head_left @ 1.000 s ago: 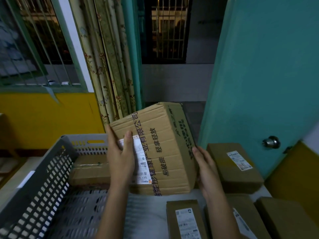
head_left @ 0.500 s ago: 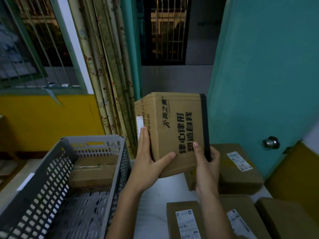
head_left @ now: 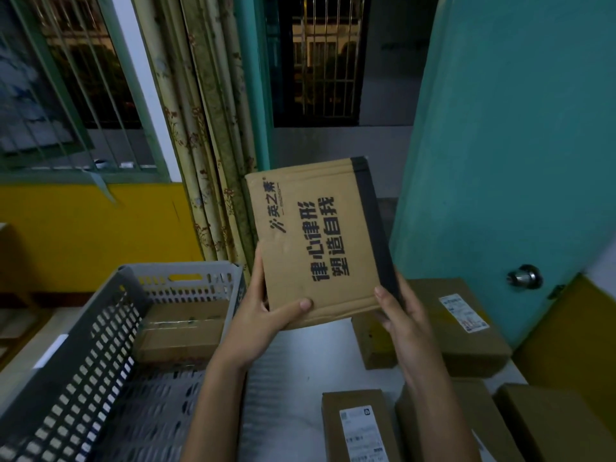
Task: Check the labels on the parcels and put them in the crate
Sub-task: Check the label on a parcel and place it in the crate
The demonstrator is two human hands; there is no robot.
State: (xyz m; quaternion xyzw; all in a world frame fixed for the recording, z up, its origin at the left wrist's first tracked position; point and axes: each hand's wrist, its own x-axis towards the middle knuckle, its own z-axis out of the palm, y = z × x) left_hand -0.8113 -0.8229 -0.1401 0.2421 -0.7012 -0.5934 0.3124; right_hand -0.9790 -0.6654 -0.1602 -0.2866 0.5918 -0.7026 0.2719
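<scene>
- Parcels: three lie nearest on the white table (head_left: 300, 388), at the lower right. One (head_left: 358, 425) shows a white label (head_left: 363, 435) face up; the next one (head_left: 466, 425) is partly hidden by the right forearm; a third (head_left: 553, 425) sits at the right edge, with no label to be seen on it.
- Crate (head_left: 83, 345): grey, slotted walls, on the left of the table. A taped carton (head_left: 181, 331) lies inside it at the far end.
- Left hand (head_left: 263, 315): grips the lower left corner of the held box (head_left: 316, 241), thumb curled over the front face, fingers running up along the left side.
- Right hand (head_left: 400, 315): grips the lower right corner of the same box, thumb on the front, fingers wrapped round the dark edge and behind it.
- Held box: brown cardboard, raised above the table between crate and loose parcels, tilted a little, its printed face with large dark characters turned to the camera. A dark band runs down its right edge. No label shows on this face.
- Farther parcel (head_left: 466, 328): larger, on the table just behind the right hand, a white label (head_left: 463, 313) on its top.
- Door (head_left: 506, 161): teal, on the right, with a metal knob (head_left: 525, 277).
- Curtain (head_left: 206, 155): patterned, hanging behind the crate and box.
- Wall (head_left: 93, 235): yellow below a barred window (head_left: 66, 78) on the left; another barred opening (head_left: 321, 58) shows far back, dark.
</scene>
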